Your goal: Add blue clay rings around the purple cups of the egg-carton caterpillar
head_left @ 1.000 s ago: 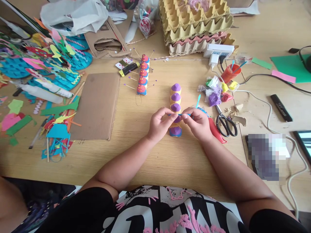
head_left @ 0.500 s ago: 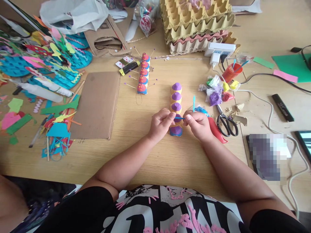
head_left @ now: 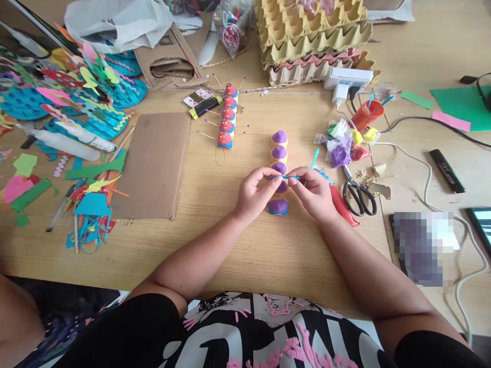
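Between the fingertips of my left hand [head_left: 255, 193] and my right hand [head_left: 313, 194] stretches a thin blue strand of what looks like modelling clay [head_left: 284, 177]. Both hands pinch it. A light-blue modelling tool [head_left: 315, 156] also sticks up from my right hand, tilted to the right. Just under the strand stands an egg-carton strip [head_left: 279, 153] of several bumps, topped with purple and yellow, its nearest bump edged in blue. My hands partly cover its middle. Farther left is a finished-looking caterpillar [head_left: 226, 122] with red-and-blue smiling bumps and purple-tipped sticks.
Scissors [head_left: 358, 197], a red packet [head_left: 342, 207] and bagged clay [head_left: 340, 153] lie right of my hands. Stacked egg trays [head_left: 312, 46], a power strip [head_left: 349, 77] and an orange cup [head_left: 363, 116] stand beyond. Cardboard [head_left: 153, 163] and paper scraps [head_left: 94, 204] are left.
The blue strand is longer and lifted slightly away from me. My fingers have shifted up a little, and the light-blue tool has tipped from upright to the right.
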The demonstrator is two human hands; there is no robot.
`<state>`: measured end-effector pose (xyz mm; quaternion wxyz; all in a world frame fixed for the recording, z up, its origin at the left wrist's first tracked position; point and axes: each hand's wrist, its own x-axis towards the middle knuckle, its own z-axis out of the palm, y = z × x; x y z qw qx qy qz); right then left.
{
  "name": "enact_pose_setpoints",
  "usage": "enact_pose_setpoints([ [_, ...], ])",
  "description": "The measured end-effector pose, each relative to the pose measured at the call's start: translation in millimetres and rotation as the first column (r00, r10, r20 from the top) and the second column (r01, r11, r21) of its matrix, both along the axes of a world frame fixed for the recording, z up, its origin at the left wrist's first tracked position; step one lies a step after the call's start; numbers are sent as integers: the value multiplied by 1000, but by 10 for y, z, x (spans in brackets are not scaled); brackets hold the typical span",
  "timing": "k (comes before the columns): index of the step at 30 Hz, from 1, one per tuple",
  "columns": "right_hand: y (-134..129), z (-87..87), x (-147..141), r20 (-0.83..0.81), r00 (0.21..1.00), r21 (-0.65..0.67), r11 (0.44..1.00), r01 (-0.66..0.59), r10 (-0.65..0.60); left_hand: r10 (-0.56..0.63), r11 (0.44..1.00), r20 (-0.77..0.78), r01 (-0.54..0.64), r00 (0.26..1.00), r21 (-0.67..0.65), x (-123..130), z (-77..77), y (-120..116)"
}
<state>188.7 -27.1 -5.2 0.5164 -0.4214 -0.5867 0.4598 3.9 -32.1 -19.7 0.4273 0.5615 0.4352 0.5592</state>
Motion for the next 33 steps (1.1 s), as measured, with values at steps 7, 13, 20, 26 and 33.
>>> enact_pose_setpoints([
  [7, -2, -7, -4, 16, 1000, -17, 1000, 13, -13, 1, 1000, 10, -1, 1000, 4, 5, -18, 7],
  [13, -12, 82, -17, 60, 998, 29, 1000, 3, -5, 8, 1000, -30, -8, 1000, -5, 5, 28, -13],
  [20, -9, 78, -2, 68, 998, 31, 999, -10, 8, -2, 1000, -49, 1, 999, -30, 11, 88, -11],
  [26, -24, -29, -17, -76, 993, -72, 993, -98, 92, -8, 996, 10, 9, 1000, -93, 25, 71, -26],
  [33, -29, -32, -29, -12, 999, -14, 999, -46, 46, -48, 996, -8, 48, 999, -70, 31, 75, -29],
])
